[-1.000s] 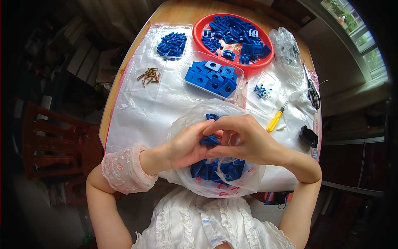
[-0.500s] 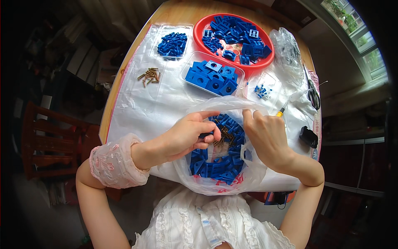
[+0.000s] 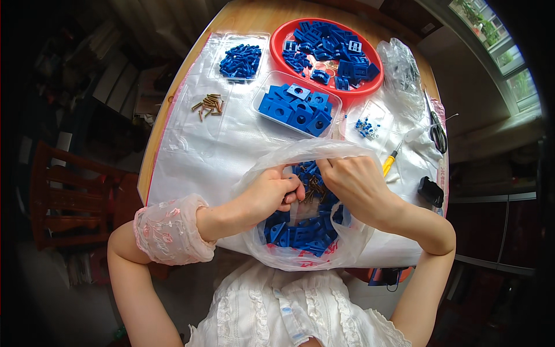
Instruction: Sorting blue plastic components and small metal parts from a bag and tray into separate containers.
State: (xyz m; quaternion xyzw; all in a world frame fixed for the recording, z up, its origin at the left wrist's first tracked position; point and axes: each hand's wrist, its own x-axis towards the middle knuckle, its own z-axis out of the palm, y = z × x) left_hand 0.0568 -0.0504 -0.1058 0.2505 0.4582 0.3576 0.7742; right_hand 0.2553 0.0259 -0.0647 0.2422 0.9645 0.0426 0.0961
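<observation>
A white translucent plastic bag (image 3: pixel 277 155) lies with its mouth spread at the near edge of the table. Inside it are blue plastic parts (image 3: pixel 303 232) and a small heap of brass-coloured screws (image 3: pixel 313 189). My right hand (image 3: pixel 358 188) pinches the far right part of the bag's rim. At the left side of the mouth, my left hand (image 3: pixel 266 195) is closed with its fingers curled, and whatever it holds is hidden.
Beyond the bag are a clear box of blue square plates (image 3: pixel 298 110), a red tray (image 3: pixel 377 78) of blue parts, a box of small blue pieces (image 3: pixel 240 62) and loose screws (image 3: pixel 208 106). To the right lie a yellow-handled screwdriver (image 3: pixel 389 163), scissors (image 3: pixel 438 133) and a black object (image 3: pixel 430 192).
The bag's far rim has risen and pulled toward me. My left hand has moved slightly left and down, its fingers more curled. The right hand has shifted left, exposing more of the screwdriver.
</observation>
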